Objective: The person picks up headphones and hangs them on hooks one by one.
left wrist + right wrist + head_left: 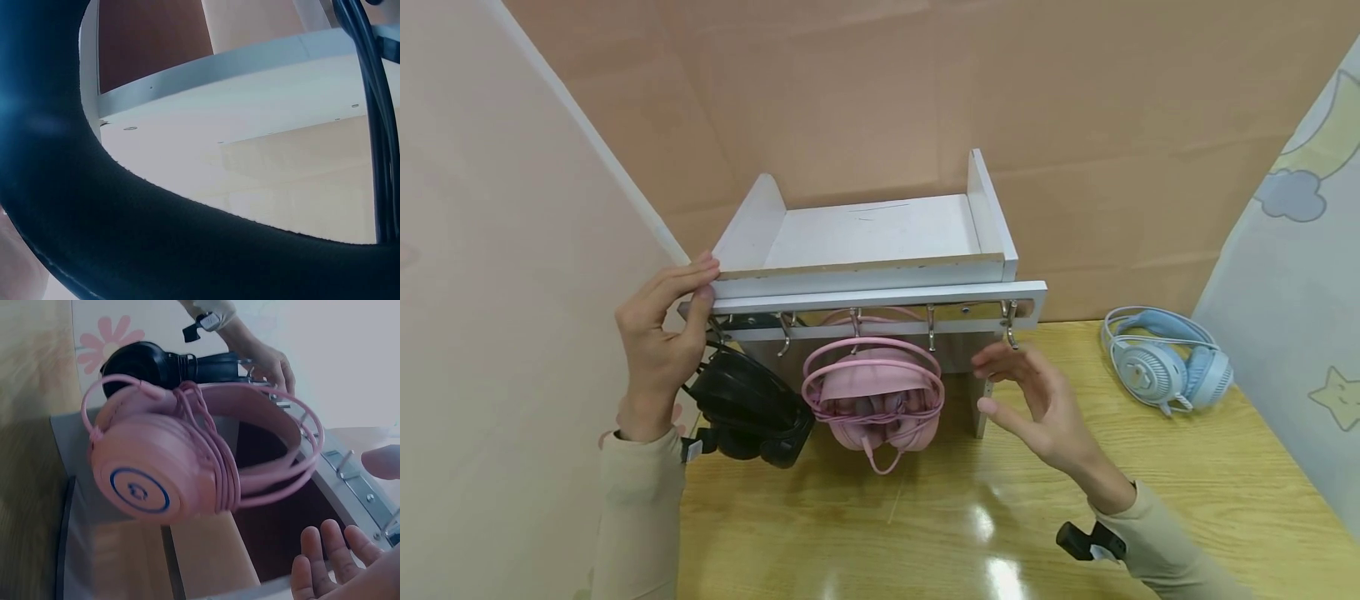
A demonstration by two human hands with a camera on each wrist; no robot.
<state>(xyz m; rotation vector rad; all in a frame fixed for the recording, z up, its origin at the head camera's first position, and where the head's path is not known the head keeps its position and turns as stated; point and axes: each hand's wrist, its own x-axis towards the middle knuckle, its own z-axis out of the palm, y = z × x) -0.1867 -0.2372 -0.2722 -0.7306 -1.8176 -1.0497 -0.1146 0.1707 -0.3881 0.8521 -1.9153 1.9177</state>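
Observation:
A white shelf rack [880,293] has several metal hooks along its front rail. My left hand [658,333] rests on the rack's left end, fingers on the upper edge and thumb near the rail. Right below it, black headphones [748,404] hang tilted at the leftmost hook; their dark band [156,212] fills much of the left wrist view. From the middle of the rail hang pink headphones [876,392], their cable wound around the band. My right hand [1037,404] holds nothing, its fingers loosely bent just below the rightmost hook [1011,325].
Light blue headphones [1165,362] lie on the wooden table [925,533] at the right. Behind the rack is a brown paper-like backing [1075,125]. Pale panels stand at both sides, the right one bearing a star [1337,398] and a cloud [1292,196].

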